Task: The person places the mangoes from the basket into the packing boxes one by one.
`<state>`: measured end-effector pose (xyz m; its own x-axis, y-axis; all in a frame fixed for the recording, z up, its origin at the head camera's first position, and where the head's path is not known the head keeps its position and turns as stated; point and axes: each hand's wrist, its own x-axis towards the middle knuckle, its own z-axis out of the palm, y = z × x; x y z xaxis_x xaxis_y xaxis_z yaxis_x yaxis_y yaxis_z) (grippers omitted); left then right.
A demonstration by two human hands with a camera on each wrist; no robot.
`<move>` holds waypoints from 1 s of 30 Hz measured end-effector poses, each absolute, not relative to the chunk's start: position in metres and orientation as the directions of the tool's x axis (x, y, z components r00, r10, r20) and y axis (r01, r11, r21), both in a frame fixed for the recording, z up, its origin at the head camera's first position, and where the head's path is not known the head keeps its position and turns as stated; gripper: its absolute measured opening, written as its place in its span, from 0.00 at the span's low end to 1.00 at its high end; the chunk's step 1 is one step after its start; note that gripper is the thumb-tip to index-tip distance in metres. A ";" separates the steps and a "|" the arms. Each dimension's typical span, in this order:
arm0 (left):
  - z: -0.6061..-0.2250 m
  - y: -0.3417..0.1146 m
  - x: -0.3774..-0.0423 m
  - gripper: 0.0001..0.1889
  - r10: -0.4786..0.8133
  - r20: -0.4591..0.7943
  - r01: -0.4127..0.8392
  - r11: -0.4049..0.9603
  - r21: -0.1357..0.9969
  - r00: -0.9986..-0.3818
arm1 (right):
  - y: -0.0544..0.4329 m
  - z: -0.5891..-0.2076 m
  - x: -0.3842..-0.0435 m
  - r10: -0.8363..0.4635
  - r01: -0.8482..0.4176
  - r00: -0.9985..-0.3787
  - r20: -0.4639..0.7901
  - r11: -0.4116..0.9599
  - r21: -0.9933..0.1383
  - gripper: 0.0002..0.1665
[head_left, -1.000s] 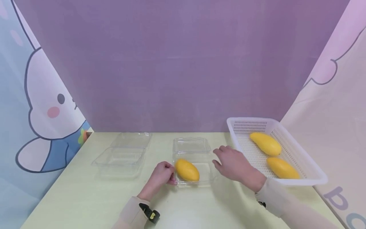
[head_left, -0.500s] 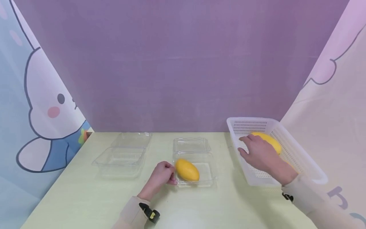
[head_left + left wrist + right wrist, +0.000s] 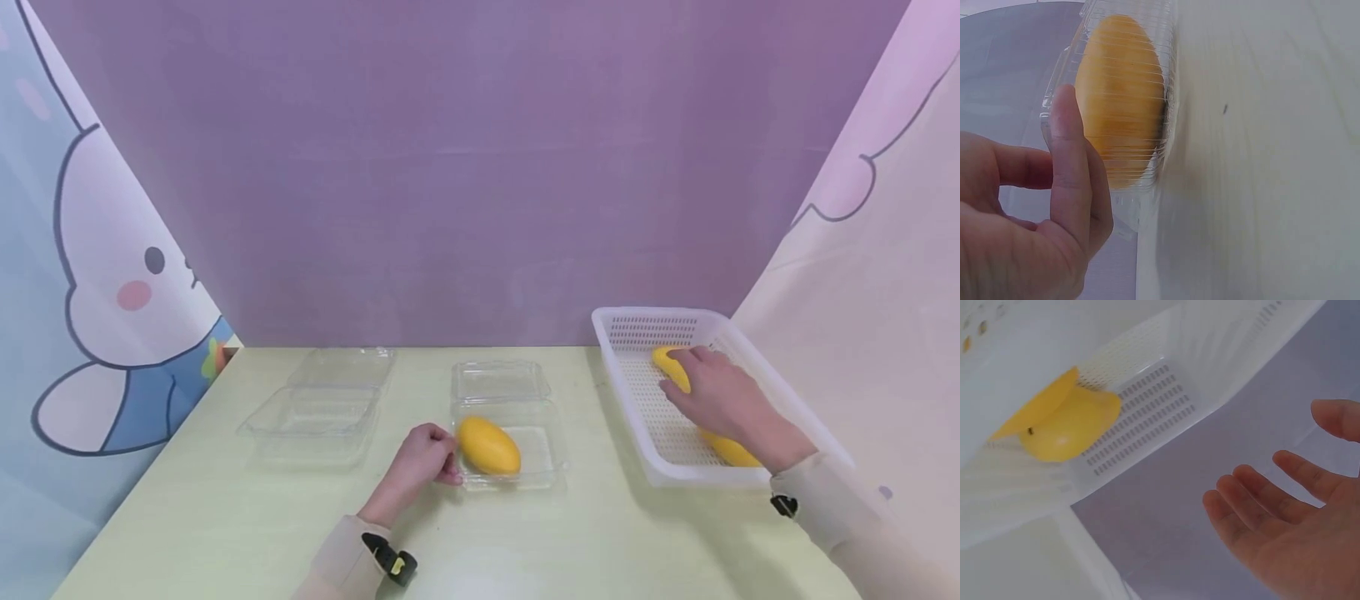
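My left hand (image 3: 425, 457) grips the left edge of a clear plastic clamshell box (image 3: 542, 446), whose lid stands back from it. Inside that box a yellow mango (image 3: 487, 446) lies on the left side, also seen through the ribbed wall in the left wrist view. Over a white plastic basket (image 3: 705, 477), my right hand (image 3: 716, 396) hovers with relaxed, spread fingers and holds nothing. It partly covers the back mango (image 3: 670, 364) and the front mango (image 3: 727, 450). In the right wrist view the mangoes (image 3: 1063, 434) overlap, apart from the fingers (image 3: 1254, 494).
A second clear clamshell box (image 3: 315, 417) stands at the left with its lid folded back. Behind the pale table (image 3: 480, 542) rises a purple backdrop (image 3: 450, 167). Printed cloths flank both sides, the right one beside the basket.
My right hand has moved right from beside the clamshell box to over the mangoes in the basket. The left hand has stayed at the box's edge.
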<state>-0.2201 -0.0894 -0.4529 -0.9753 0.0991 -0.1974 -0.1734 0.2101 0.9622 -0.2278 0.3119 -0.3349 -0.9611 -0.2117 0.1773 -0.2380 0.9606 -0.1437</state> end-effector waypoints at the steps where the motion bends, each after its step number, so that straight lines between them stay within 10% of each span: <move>1: -0.453 -0.089 -0.220 0.08 0.100 -0.198 -0.174 0.211 0.962 -0.975 | 0.316 -0.335 -0.229 -0.204 -0.229 -0.965 0.164 0.962 -0.147 0.33; 30: -0.453 -0.089 -0.221 0.08 0.101 -0.200 -0.174 0.223 0.959 -0.975 | 0.399 -0.375 -0.245 -0.125 -0.053 -0.967 -0.220 0.950 -0.307 0.44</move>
<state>-0.2211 -0.0885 -0.4527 -0.9745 0.1007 -0.2004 -0.1742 0.2230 0.9591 -0.2453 0.3992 -0.3745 -0.9674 -0.1249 -0.2205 -0.0528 0.9502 -0.3070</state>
